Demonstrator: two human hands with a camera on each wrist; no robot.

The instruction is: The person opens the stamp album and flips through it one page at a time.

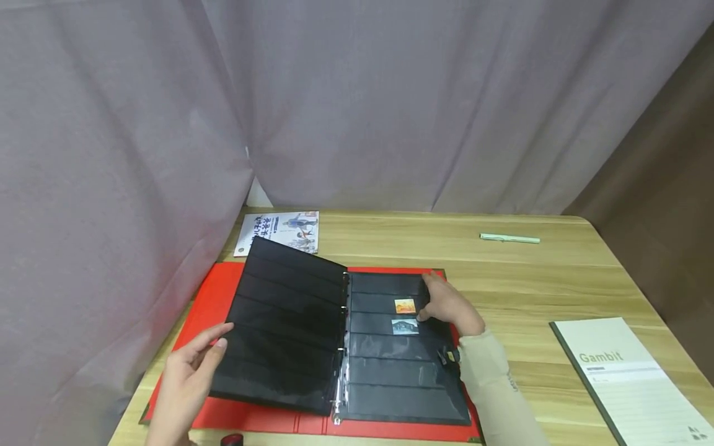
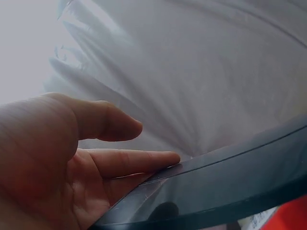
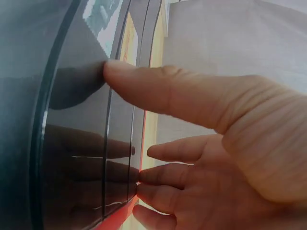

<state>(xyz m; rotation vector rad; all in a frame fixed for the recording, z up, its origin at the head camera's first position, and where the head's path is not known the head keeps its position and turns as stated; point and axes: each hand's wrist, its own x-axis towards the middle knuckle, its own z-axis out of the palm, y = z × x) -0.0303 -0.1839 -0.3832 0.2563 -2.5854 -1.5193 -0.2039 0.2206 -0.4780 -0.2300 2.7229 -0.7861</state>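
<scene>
Fingers of left hand [image 1: 186, 371] straight, lifting black album page [image 1: 284, 328] at outer edge; right hand [image 1: 446, 306] fingers spread, thumb pressing rt page beside orange stamp [image 1: 405, 305]. Risk: thumb drags stamp out of strip; lifted page slips, flops.

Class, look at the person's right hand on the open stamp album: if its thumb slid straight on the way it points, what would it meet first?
The right hand rests on the album's right page, thumb pointing left. Its thumb tip would probably meet the grey stamp first; the orange stamp lies just above that line.
</scene>
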